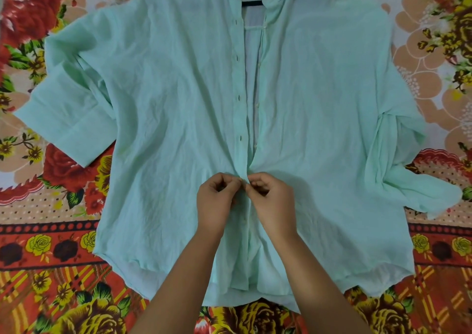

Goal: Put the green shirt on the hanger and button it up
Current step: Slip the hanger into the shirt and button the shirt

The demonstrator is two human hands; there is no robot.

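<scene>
A pale green shirt (166, 99) lies flat, front up, on a floral cloth, collar at the top. A dark hanger (251, 2) shows inside the open neck, mostly hidden by the fabric. The front placket is joined below my hands and gapes open above them, with buttonholes down the left edge and small white buttons on the right edge. My left hand (217, 203) pinches the buttonhole edge low on the placket. My right hand (272, 201) pinches the button edge right beside it, fingertips touching.
A red, orange and yellow floral bedsheet (51, 270) covers the whole surface under the shirt. The left sleeve (63, 119) lies spread out, the right sleeve (398, 170) is bunched and folded.
</scene>
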